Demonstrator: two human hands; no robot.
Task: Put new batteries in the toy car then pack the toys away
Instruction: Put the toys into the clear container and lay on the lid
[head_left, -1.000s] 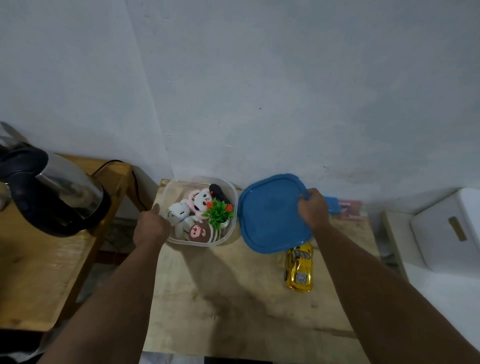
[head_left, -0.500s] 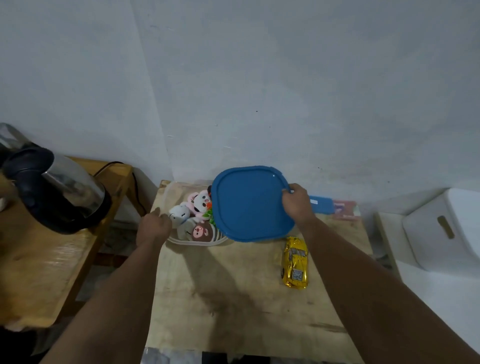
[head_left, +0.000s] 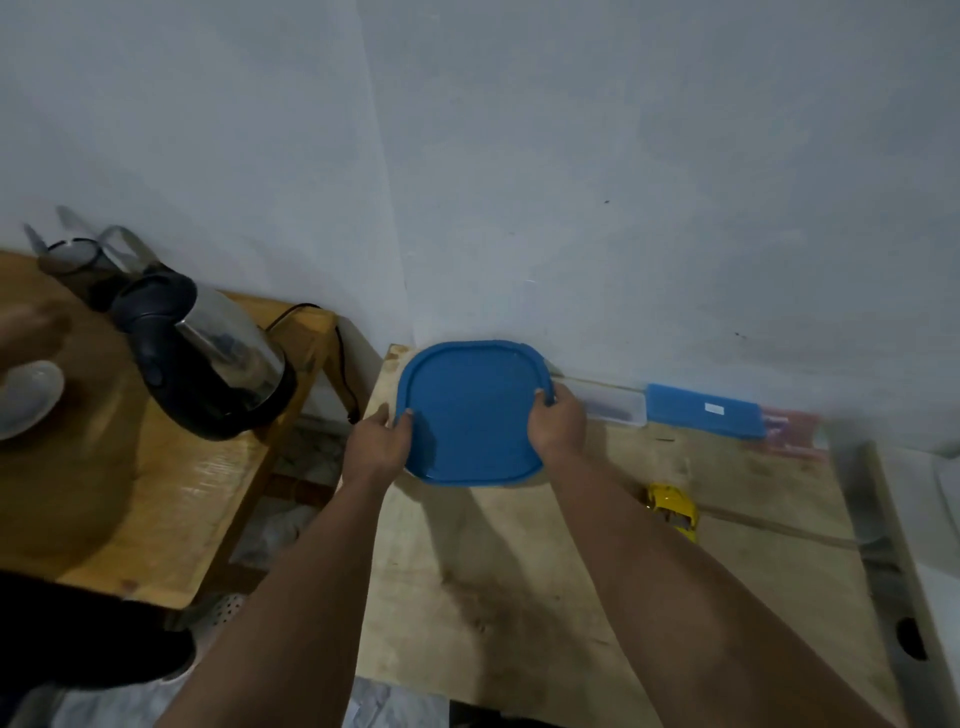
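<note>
A blue square lid (head_left: 470, 413) lies over the clear toy container at the far left of the wooden table (head_left: 597, 597), hiding the container and the soft toys inside. My left hand (head_left: 379, 441) grips the lid's left edge. My right hand (head_left: 558, 423) grips its right edge, thumb on top. The yellow toy car (head_left: 672, 509) lies on the table to the right, partly behind my right forearm.
A clear narrow box (head_left: 613, 410) and a blue long lid (head_left: 704, 410) lie along the wall, with a pink packet (head_left: 792, 431) beside them. A steel kettle (head_left: 208, 353) and a white bowl (head_left: 26, 397) stand on the left table. A white bin (head_left: 924, 545) is at the right.
My right hand carried the blue lid leftward from beside the container to on top of it. My left hand moved from the container's side to the lid's left edge.
</note>
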